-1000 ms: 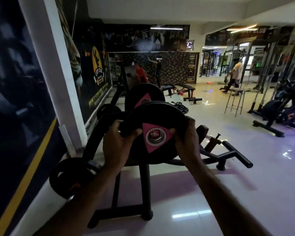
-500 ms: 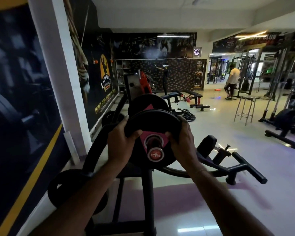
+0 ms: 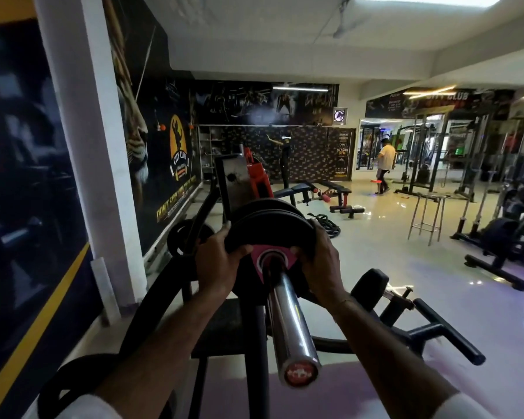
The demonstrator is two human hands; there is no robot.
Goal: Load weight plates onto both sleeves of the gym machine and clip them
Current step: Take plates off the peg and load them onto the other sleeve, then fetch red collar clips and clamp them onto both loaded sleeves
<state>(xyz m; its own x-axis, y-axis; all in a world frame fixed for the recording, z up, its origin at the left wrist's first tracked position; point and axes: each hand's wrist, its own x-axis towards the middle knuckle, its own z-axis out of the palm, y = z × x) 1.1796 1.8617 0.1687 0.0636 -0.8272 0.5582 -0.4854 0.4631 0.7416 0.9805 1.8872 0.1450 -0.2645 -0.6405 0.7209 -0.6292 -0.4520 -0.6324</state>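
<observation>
A black weight plate is seen at the centre of the frame, threaded on the chrome sleeve of the gym machine. The sleeve runs from the plate's pink hub down to a red end cap at lower centre, whose lettering is too blurred to be read. The plate's left rim is gripped by the left hand and its right rim by the right hand. The fingers of both are curled over the rim and largely hidden behind it, with the thumbs laid on the near face. The lower half of the plate is covered by the hands and the sleeve and lost in shadow. A second plate is seen just behind and above it, but whether the two touch cannot be told. Much of the machine's dark frame is merged with the shadow beneath the forearms. Another plate at lower left is cut off by the left forearm, and a further one at middle left is partly hidden by a curved bar. White cuffs are cropped by the bottom edge. The left of the frame is filled by a dark wall mural. At the right, a metal stool is set on the glossy floor, and a person in a white shirt is seen at a distance, small and indistinct.
</observation>
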